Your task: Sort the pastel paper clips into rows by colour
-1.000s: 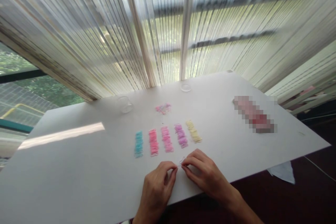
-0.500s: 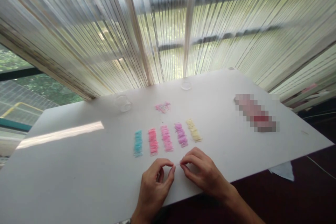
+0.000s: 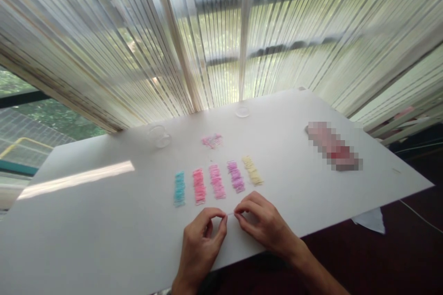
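Observation:
Near the table's front edge, my left hand and my right hand face each other, thumb and forefinger pinched on each. A short, thin, pale strand spans the small gap between the fingertips, held at both ends; its kind is too fine to make out. Beyond the hands lie rows of small thin pieces sorted by colour: blue, coral, pink, purple and yellow. A loose pile of mixed pinkish pieces sits behind them.
Two clear round containers or lids, one at the back left and one at the back middle, stand on the white table. A blurred-out pinkish object lies on the right. Striped curtains hang along the back edge.
The view has shifted slightly, so everything sits a little further left. The fingertips keep their pinch, and the strand between them looks about the same.

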`<action>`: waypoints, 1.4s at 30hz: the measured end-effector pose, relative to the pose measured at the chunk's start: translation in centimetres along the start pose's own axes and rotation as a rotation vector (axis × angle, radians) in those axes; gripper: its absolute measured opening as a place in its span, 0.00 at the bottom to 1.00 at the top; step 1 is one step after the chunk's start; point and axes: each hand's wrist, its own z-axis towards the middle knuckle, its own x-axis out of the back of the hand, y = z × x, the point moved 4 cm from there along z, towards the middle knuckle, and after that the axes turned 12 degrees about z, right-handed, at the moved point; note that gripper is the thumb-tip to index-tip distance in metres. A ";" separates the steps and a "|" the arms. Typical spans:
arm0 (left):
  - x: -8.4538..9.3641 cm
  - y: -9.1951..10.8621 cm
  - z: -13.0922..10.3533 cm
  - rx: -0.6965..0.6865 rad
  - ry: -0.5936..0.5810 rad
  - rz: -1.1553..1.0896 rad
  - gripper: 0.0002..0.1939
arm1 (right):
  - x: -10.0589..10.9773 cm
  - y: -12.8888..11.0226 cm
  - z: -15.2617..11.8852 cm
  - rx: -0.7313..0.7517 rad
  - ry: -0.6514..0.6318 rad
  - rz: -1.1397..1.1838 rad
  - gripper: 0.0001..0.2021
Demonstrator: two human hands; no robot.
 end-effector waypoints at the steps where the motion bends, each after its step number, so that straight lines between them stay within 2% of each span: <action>1: 0.0 0.0 0.0 0.000 0.002 -0.001 0.04 | 0.0 0.0 0.0 -0.005 -0.003 0.001 0.06; 9: -0.2 -0.3 -0.1 -0.006 0.006 0.047 0.05 | -0.1 0.3 -0.1 -0.028 -0.006 -0.008 0.07; 14: 0.8 -0.1 0.3 -0.027 0.108 0.246 0.07 | 0.0 0.3 0.0 -0.026 0.000 -0.012 0.06; 19: 1.3 -0.5 1.1 -0.052 0.091 0.318 0.09 | 0.0 0.4 -0.1 -0.046 0.000 -0.007 0.06; 27: 0.9 -0.7 1.0 -0.139 0.009 0.194 0.07 | 0.1 0.2 -0.1 -0.064 -0.010 -0.003 0.06; 32: 0.5 -0.6 0.7 -0.131 -0.036 0.084 0.06 | 0.1 0.5 -0.2 -0.042 0.031 -0.021 0.08; 38: -0.4 0.1 0.9 -0.132 -0.022 0.040 0.06 | -0.1 0.5 -0.4 -0.016 0.035 -0.074 0.06; 42: -0.6 0.4 1.0 -0.119 0.004 0.072 0.05 | 0.7 0.5 -0.2 0.003 0.058 -0.180 0.05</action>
